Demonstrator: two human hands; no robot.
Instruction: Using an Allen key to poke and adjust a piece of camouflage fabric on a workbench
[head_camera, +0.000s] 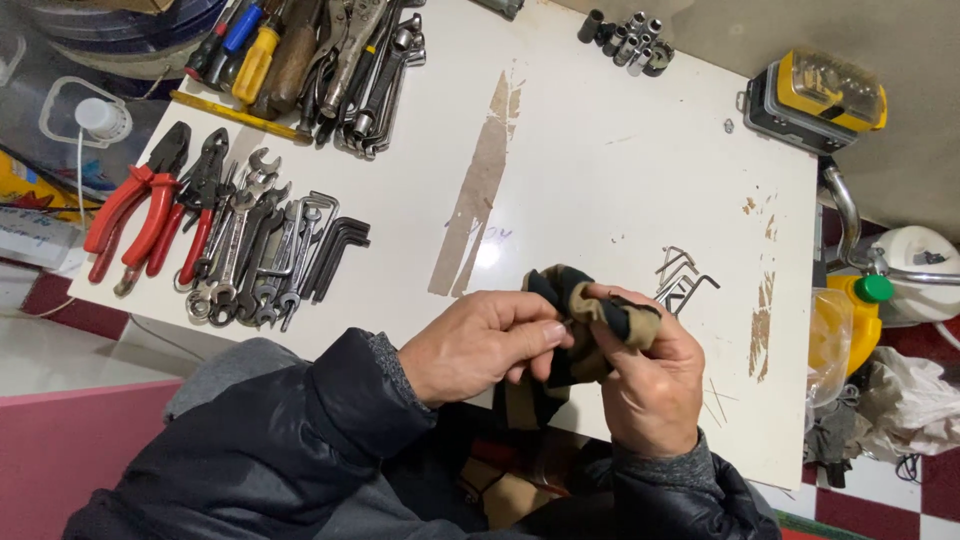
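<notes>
My left hand (480, 342) and my right hand (645, 375) meet over the near edge of a white table (600, 160). Both pinch a black and tan cloth (578, 300), which is bunched between the fingers and hangs down below the hands. A small thin metal piece seems pressed inside the cloth between my thumbs; it is mostly hidden. Just beyond my right hand lies a loose heap of hex keys (685, 275).
Red-handled pliers (140, 205), several spanners (245, 245) and black hex keys (335, 250) lie in a row at the left. Screwdrivers and more tools (310, 60) are piled at the far left. Sockets (630, 40) and a yellow case (815, 100) lie far right.
</notes>
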